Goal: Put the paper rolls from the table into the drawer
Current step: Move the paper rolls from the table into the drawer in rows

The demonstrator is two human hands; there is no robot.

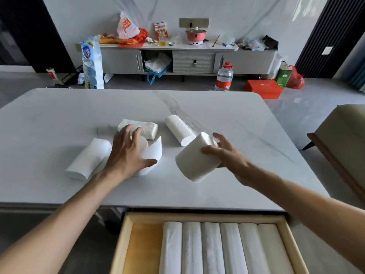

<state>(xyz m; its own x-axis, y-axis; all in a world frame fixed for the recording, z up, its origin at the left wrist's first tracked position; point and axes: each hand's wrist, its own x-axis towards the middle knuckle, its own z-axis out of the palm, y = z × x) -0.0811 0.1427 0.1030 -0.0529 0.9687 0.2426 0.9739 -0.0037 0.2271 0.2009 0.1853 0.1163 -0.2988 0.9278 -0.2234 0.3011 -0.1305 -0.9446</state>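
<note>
A pale marble-look table (59, 119) fills the head view, with a low grey cabinet (189, 60) against the far wall and a pulled-out wooden drawer (126, 234) just below the table's near edge. Six white paper rolls (209, 250) lie in the drawer side by side, packed from the right wall, which leaves a bare strip on the left, likely room for more.

The right hand (227, 155) has its grip closed around one soft white paper roll (193, 161), thumb on the near face and fingers behind, the roll tilted and apparently lifted clear of the table, as suits carrying it to the drawer. The left hand (126, 153) is spread wide over a second, partly unwound roll (152, 153), thumb touching its loose outer sheet; whether the fingers have closed on it yet is hard to tell. Three more white rolls remain on the table: one (88, 157) just left of that wrist, one (138, 127) beyond the fingers, one (179, 129) lying diagonally between the hands.
</note>
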